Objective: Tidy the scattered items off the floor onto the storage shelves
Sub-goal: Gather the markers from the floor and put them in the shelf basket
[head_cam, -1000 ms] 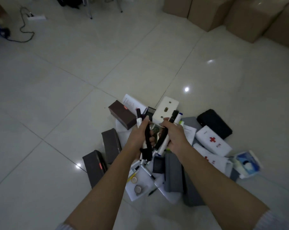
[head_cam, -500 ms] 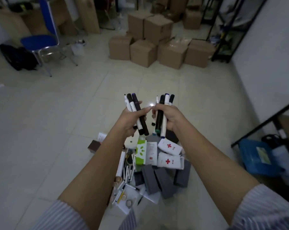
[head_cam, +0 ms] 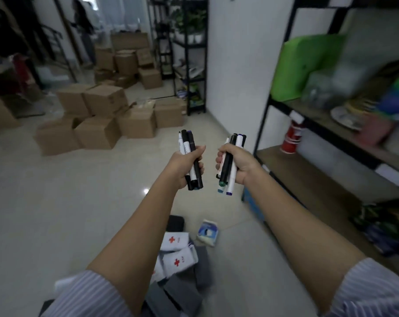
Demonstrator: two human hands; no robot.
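Observation:
My left hand (head_cam: 182,164) grips a bundle of black and white marker pens (head_cam: 190,156), held upright at chest height. My right hand (head_cam: 238,163) grips a second bundle of marker pens (head_cam: 229,165), a short gap to the right of the first. The black-framed storage shelves (head_cam: 308,170) with wooden boards stand just right of my right hand. Below my arms on the floor lie white first-aid boxes with red crosses (head_cam: 175,250), grey boxes (head_cam: 178,296), a black pouch (head_cam: 176,223) and a blue-and-white packet (head_cam: 207,233).
The shelves hold a red cup stack (head_cam: 291,138), a green bag (head_cam: 306,62), plates and blurred items. Cardboard boxes (head_cam: 98,120) are stacked at the back left. A white wall corner (head_cam: 235,76) and another black rack (head_cam: 187,65) stand ahead. A person stands far back left.
I have risen and turned right, from the floor pile toward the shelves. Both hands keep their pens and have moved slightly apart. The pile now lies below my arms.

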